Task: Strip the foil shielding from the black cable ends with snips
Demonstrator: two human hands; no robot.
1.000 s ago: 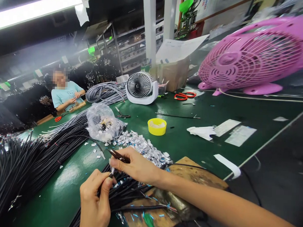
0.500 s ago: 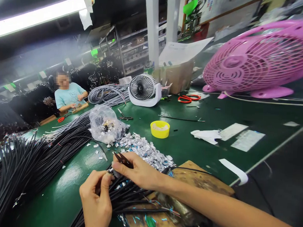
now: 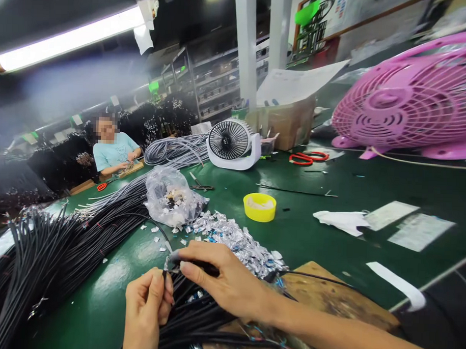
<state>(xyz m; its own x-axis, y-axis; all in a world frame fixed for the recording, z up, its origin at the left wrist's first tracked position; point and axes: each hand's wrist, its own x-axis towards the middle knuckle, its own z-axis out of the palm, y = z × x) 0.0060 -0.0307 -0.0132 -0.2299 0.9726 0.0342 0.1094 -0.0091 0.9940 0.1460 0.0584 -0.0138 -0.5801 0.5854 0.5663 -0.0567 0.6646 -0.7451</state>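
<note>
Head view: your left hand (image 3: 148,296) is closed in a pinch round a black cable (image 3: 165,278), whose silvery end points up between your two hands at the near middle of the green table (image 3: 115,272). Your right hand (image 3: 225,276) is curled round a dark hand tool (image 3: 209,268), its tip mostly hidden, with the fingertips at the silvery end; you cannot tell whether they touch it.

Beneath your hands a bunch of loose black cables (image 3: 197,310) crowds the near space, running onto a stained wooden board (image 3: 328,295) under your right forearm. A heap of foil scraps (image 3: 238,241) lies just beyond your right hand. To your left stretches a thick black cable bundle (image 3: 58,255), with a grey cable coil (image 3: 176,149) farther off.

Beyond the scraps, a clear plastic bag (image 3: 159,187) holds pale and dark bits, and a yellow tub (image 3: 259,212) to its right holds something whitish. Far off, a cardboard box (image 3: 292,125) has a paper sheet (image 3: 297,85) over its top, its contents hidden from you. Before it stand a white fan (image 3: 252,152) and red-handled scissors (image 3: 304,157); a pink fan (image 3: 388,101) fills the far right. A co-worker (image 3: 115,152) sits far left.
</note>
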